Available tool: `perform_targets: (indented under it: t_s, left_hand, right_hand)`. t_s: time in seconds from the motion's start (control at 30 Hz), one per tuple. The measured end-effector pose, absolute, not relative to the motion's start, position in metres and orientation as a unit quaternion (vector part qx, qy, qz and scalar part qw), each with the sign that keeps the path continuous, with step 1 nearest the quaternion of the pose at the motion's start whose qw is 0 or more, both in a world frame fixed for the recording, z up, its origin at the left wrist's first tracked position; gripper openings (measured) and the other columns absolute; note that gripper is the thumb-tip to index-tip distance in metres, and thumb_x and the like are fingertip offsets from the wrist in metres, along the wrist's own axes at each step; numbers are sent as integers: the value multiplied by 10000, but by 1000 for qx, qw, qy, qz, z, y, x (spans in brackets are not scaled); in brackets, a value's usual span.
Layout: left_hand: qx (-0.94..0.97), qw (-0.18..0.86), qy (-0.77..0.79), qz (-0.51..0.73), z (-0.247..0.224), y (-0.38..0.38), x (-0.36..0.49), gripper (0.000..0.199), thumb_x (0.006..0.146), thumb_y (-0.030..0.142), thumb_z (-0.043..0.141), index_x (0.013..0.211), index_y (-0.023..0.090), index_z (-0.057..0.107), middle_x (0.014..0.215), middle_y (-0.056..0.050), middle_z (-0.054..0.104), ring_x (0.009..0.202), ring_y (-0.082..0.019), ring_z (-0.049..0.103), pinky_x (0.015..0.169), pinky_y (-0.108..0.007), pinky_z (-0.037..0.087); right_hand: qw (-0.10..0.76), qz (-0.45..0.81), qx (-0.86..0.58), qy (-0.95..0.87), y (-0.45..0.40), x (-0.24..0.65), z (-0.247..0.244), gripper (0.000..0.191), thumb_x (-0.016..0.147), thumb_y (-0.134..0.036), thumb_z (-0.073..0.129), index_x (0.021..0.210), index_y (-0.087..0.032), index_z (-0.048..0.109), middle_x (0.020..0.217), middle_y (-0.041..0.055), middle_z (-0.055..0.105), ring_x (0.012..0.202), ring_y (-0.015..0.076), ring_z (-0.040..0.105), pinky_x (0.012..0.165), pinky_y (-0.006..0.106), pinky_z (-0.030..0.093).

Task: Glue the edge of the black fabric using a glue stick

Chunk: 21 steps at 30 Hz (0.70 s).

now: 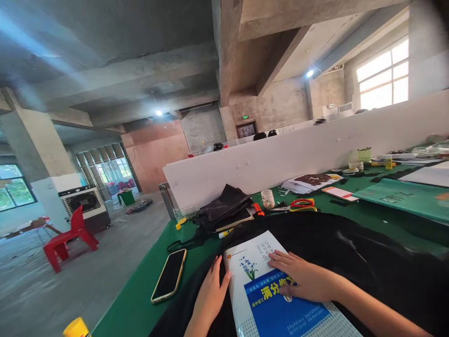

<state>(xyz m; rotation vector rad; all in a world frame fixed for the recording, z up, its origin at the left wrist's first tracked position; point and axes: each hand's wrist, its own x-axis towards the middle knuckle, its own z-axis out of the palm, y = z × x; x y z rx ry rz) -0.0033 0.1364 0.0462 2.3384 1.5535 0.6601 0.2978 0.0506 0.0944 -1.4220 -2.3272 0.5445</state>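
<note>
Steadying the glossy white-and-blue paperback book (280,318) goes best, I judge, with light, even pressure from both hands. In the head view, the hands are apart and neither is clamped: the left hand (210,292) lies open along the book's left edge, thumb against it, while the right hand (305,278) spreads flat over the cover. The book lies between them on a black cloth (336,248) over the green desk (131,290). Spreading the right palm's load should spare the cover from creasing, and the left fingers can stop sideways slip, since the loose cloth may slide. Elbow room matters near the black-screened, pale-rimmed phone (169,276), left of the left hand.
</note>
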Motion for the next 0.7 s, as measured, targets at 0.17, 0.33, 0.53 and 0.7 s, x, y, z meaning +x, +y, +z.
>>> perform_targets:
  t_s: [0.17, 0.33, 0.53, 0.7]
  left_hand:
    - [782, -28, 522, 338, 63, 140, -50, 522, 899, 434, 291, 1357, 192, 229, 1376, -115, 404, 1265, -232, 398, 1040, -415, 349]
    - [790, -148, 495, 330, 78, 148, -85, 484, 875, 418, 376, 1308, 211, 322, 1348, -105, 419, 1282, -251, 361, 1042, -442, 339]
    - [819, -89, 515, 235, 58, 161, -92, 594, 876, 403, 347, 1397, 152, 213, 1425, -115, 347, 1319, -216, 319, 1061, -390, 322]
    - [828, -42, 556, 69, 42, 159, -87, 512, 877, 426, 338, 1314, 177, 431, 1355, -103, 466, 1266, -259, 405, 1046, -487, 303]
  right_hand:
    - [235, 215, -534, -783, 48, 298, 75, 594, 855, -527, 434, 1364, -225, 391, 1462, 50, 277, 1349, 226, 201, 1120, 413, 160]
    - [300, 42, -625, -719, 53, 296, 62, 463, 831, -471, 476, 1174, -164, 525, 1265, 119, 487, 1161, 269, 451, 954, 417, 399]
    - [186, 9, -756, -628, 26, 303, 65, 359, 835, -513, 426, 829, -179, 558, 718, 102, 622, 676, 296, 602, 565, 389, 420]
    - [182, 105, -781, -588, -1, 324, 55, 465, 774, -625, 448, 556, -216, 476, 680, 99, 615, 629, 275, 584, 537, 365, 373]
